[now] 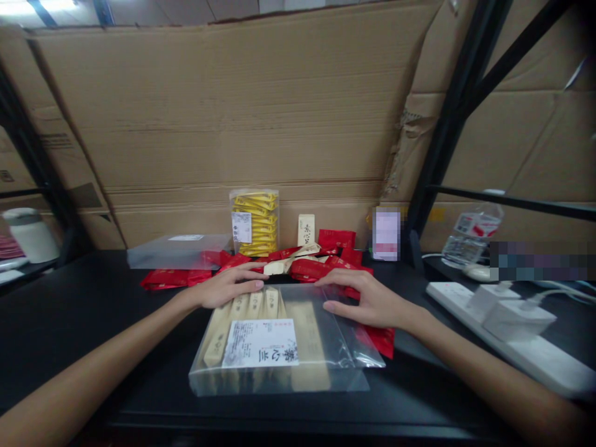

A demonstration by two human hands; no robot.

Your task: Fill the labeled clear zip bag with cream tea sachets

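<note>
A clear plastic box [205, 382] lies flat in front of me, holding several cream packets [242, 305] under a white printed label [261, 343]. Across its far left edge rests my left hand [230, 287], fingers stretched toward a loose cream packet [275, 267]; whether they touch it I cannot tell. My right hand [361, 298] is over the far right part of the box, thumb and fingers apart, beside the clear flap [370, 357] at its right end. Red packets [310, 269] are heaped just beyond both hands.
Behind the heap, a clear box of yellow packets [263, 223] stands upright, with another clear box [158, 251] lying left of it. A cream packet [306, 228] stands near the cardboard wall [233, 112]. On the right are a power strip [549, 354] with plugs and a water bottle [475, 230].
</note>
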